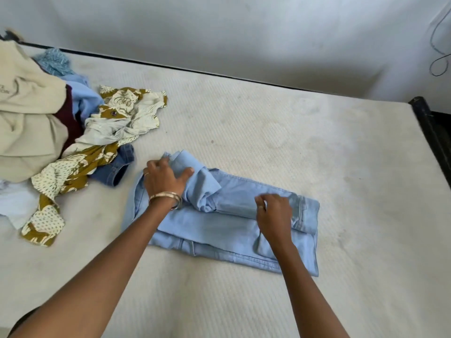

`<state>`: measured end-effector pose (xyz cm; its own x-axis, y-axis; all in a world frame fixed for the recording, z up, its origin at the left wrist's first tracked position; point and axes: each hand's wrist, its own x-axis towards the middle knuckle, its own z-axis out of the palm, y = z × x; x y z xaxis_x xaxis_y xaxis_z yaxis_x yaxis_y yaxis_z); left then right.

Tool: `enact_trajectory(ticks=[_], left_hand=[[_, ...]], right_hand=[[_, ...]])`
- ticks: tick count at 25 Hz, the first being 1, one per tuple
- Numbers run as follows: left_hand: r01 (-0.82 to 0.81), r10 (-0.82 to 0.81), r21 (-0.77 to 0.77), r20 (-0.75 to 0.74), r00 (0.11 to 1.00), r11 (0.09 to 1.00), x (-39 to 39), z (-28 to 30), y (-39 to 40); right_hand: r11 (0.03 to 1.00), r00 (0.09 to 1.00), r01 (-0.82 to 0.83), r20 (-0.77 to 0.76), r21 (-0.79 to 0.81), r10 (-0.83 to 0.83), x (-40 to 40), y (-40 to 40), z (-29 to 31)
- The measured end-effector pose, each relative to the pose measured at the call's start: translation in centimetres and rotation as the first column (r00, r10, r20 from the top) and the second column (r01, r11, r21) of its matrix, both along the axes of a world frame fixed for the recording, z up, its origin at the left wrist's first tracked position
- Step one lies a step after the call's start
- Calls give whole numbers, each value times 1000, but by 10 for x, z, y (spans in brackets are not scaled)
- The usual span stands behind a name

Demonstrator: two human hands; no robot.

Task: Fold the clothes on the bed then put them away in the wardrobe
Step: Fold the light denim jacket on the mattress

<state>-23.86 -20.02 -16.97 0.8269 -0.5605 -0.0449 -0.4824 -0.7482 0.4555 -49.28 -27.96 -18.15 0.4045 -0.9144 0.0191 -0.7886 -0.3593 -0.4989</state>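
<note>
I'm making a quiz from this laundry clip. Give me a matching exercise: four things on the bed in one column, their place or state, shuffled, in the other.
Things:
1. light blue jeans
2. left hand
3. cream garment
4. dark blue denim piece

Place or state:
A. top of the pile, far left
B. partly folded, mid-bed
C. peeking from under the floral cloth
D. gripping a bunched fold

Pairs: 1-B, 2-D, 3-A, 4-C

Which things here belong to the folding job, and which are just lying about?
Job: light blue jeans, gripped by left hand, right hand above them; unfolded clothes pile; bed.
Lying about: wall cable, gold bangles.
</note>
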Motion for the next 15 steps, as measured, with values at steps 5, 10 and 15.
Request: enact_trajectory(ticks=[5,10,15], left_hand=[[110,-202,-254,-370,907,961,21,16,-8],[369,-646,-534,-568,510,761,28,43,30],[835,-812,-121,-345,471,536,38,25,74]], right_hand=[[697,904,-56,333,715,-268,102,-4,13],[694,832,125,306,709,-463,136,-1,12],[503,958,-219,282,836,-51,130,2,20]])
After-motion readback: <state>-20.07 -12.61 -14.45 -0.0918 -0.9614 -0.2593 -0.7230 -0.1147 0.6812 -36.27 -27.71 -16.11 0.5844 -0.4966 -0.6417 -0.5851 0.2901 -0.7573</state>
